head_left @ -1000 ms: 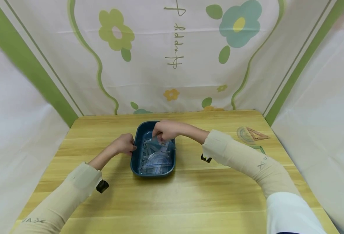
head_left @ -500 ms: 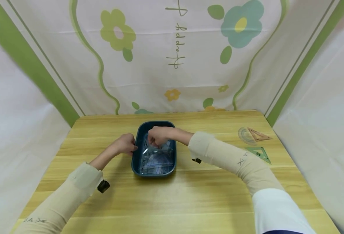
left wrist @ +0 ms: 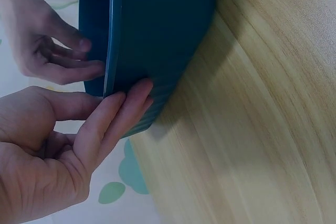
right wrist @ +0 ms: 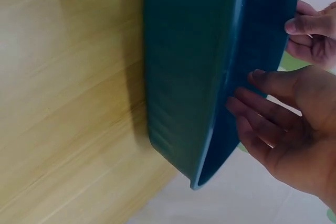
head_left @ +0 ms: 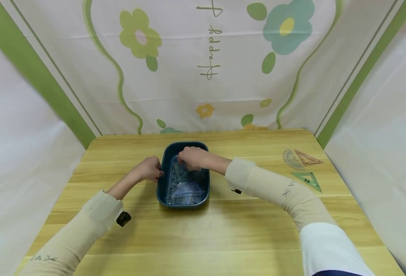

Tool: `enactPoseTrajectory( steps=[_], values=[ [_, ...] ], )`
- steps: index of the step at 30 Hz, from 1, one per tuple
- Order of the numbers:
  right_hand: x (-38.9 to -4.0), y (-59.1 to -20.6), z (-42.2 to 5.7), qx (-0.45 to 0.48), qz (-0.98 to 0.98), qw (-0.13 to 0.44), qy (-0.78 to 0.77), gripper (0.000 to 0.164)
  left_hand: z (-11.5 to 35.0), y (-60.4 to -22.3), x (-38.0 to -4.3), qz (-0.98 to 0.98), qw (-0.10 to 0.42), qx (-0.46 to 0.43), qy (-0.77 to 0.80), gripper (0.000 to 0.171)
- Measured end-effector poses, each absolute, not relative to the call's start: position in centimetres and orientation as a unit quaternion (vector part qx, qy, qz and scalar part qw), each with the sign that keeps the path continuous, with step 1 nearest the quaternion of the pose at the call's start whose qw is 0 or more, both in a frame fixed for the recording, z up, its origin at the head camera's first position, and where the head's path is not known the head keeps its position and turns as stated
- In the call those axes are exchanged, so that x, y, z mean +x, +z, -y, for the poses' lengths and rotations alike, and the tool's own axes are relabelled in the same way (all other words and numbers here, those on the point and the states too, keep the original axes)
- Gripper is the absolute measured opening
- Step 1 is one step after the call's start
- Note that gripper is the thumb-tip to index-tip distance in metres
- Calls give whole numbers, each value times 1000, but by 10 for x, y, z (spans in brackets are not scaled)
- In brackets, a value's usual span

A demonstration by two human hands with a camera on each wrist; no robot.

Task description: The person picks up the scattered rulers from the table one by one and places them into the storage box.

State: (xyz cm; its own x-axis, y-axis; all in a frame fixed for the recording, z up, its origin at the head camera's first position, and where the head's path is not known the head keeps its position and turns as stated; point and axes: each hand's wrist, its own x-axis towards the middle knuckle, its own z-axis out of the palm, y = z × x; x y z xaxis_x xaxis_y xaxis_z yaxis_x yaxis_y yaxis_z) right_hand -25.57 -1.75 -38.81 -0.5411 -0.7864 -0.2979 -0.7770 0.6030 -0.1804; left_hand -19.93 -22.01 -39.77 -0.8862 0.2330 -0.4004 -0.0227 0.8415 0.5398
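A dark blue plastic basin (head_left: pixel 183 206) stands on the wooden table, with clear plastic pieces (head_left: pixel 188 191) inside; a rounded protractor shape and straight edges show among them. My left hand (head_left: pixel 150 168) holds the basin's left side. In the left wrist view its thumb is inside the rim and its fingers (left wrist: pixel 113 116) lie along the outer wall. The right hand (head_left: pixel 193 158) is over the far part of the basin. Seen from the right wrist, its fingers (right wrist: pixel 257 111) are loosely bent below the rim, thumb apart, with nothing visible between them.
To the right on the table (head_left: pixel 258 237) lie a clear protractor (head_left: pixel 290 160), an orange set square (head_left: pixel 307 158) and a green set square (head_left: pixel 309 180). A white cloth (head_left: pixel 175 84) with printed flowers hangs behind the far table edge.
One second ago my right hand pinched a clear packet over the basin. It lowered the packet inside and let it go. The left hand stays on the rim.
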Motion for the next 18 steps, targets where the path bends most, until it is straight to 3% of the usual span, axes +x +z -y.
enactPoseTrajectory(
  steps=[11, 18],
  values=[
    [-236, -368, -28, -494, -858, 119, -75, 24, 216, -397, -199, -935, 233, 61, 261, 51],
    [-228, -360, -75, -469, -870, 98, -115, 20, 217, -396, -198, -935, 228, 67, 262, 51]
  ],
)
